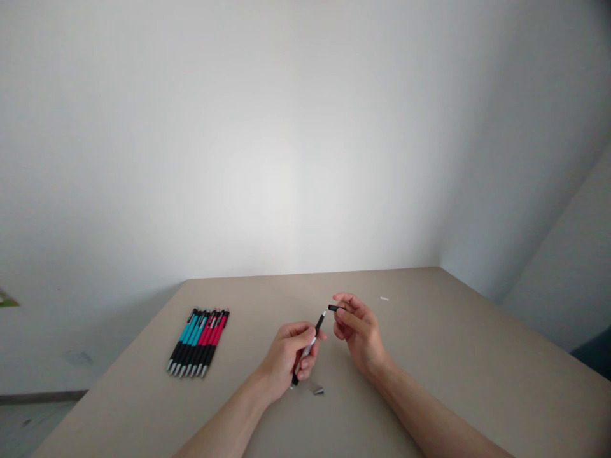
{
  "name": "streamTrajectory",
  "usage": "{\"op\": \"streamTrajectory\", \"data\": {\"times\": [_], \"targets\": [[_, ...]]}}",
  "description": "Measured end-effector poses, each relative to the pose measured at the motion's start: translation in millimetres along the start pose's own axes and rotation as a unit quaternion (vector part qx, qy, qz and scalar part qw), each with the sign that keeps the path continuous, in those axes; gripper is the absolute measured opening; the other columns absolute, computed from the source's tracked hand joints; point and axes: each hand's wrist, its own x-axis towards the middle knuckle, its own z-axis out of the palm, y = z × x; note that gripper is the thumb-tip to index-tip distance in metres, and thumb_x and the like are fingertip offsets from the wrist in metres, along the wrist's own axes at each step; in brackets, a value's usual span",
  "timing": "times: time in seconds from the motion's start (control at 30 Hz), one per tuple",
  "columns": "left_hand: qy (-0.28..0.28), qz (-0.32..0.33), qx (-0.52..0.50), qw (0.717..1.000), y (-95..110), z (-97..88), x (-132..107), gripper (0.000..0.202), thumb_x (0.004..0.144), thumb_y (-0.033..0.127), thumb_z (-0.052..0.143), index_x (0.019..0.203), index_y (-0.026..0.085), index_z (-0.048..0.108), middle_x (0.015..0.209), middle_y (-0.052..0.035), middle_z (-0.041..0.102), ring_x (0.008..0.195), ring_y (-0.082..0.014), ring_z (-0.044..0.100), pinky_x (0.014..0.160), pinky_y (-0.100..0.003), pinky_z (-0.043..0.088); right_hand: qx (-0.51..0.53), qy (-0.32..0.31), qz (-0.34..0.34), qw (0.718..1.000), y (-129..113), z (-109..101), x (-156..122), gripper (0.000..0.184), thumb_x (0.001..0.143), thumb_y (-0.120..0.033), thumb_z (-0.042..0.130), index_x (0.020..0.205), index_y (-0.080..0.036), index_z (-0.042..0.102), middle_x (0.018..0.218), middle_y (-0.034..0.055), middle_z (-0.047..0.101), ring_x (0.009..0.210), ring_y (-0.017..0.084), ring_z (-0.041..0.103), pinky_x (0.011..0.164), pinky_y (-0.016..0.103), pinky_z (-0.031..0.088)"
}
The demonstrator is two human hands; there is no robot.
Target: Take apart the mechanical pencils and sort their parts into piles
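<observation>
My left hand (292,353) is closed around a slim pen (308,348) with a white and black barrel, tilted with its thin light tip up and to the right. Between the thumb and fingers of my right hand (359,327) is a short black tube (333,308), its end close to the pen's tip. Whether tube and tip touch I cannot tell. Below my left hand, a small silver cone-shaped pen tip (318,390) lies on the table.
Several pens (198,343) with blue or red barrels and black grips lie side by side on the table (405,394) at left. A small white piece (384,298) rests at the back right. Walls (296,159) border the table behind and at right.
</observation>
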Motion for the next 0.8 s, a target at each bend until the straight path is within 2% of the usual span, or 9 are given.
{"op": "streamTrajectory", "data": {"times": [0.13,0.33,0.43,0.63,0.8], "targets": [[-0.002,-0.004,0.006,1.000,-1.4,-1.1,0.3,0.023,0.077,0.033,0.063,0.081,0.010,0.063,0.057,0.0027,0.048,0.038,-0.0024,0.031,0.033,-0.017,0.016,0.017,-0.010,0.007,1.000,-3.1,1.6,-1.0,0.018,0.062,-0.025,0.073,0.074,-0.015,0.064,0.053,-0.0053,0.046,0.039,0.005,0.038,0.039,0.020,0.026],[0.004,-0.002,0.017,1.000,-1.3,-0.3,-1.4,0.022,0.076,0.032,0.064,0.081,0.010,0.062,0.057,0.0028,0.048,0.038,-0.0024,0.032,0.033,-0.017,0.018,0.005,0.016,-0.005,1.000,-7.3,1.8,-3.1,0.020,0.061,-0.025,0.074,0.075,-0.014,0.065,0.051,-0.0052,0.047,0.040,0.006,0.040,0.041,0.021,0.027],[0.000,-0.005,0.029,1.000,-2.2,0.5,-1.1,0.023,0.076,0.033,0.064,0.082,0.011,0.062,0.057,0.0030,0.048,0.037,-0.0025,0.031,0.032,-0.017,0.018,0.003,0.008,0.005,1.000,-7.2,0.7,-2.5,0.021,0.062,-0.025,0.075,0.076,-0.013,0.065,0.052,-0.0053,0.046,0.042,0.006,0.041,0.043,0.021,0.027],[-0.007,0.000,0.056,0.998,-3.8,2.4,1.4,0.025,0.076,0.035,0.064,0.081,0.011,0.062,0.057,0.0028,0.048,0.038,-0.0029,0.032,0.032,-0.017,0.021,0.005,-0.022,0.047,0.999,-5.1,2.4,0.5,0.026,0.068,-0.034,0.075,0.069,-0.012,0.061,0.047,-0.0075,0.037,0.041,0.005,0.033,0.041,0.021,0.022],[-0.008,0.009,0.064,0.998,-3.7,3.6,-0.1,0.026,0.076,0.036,0.064,0.080,0.010,0.062,0.057,0.0027,0.049,0.038,-0.0032,0.033,0.033,-0.017,0.024,-0.052,-0.029,0.052,0.997,-3.7,6.4,-1.5,0.032,0.069,-0.038,0.074,0.062,-0.013,0.055,0.046,-0.0087,0.034,0.040,0.004,0.027,0.040,0.021,0.020]]}}
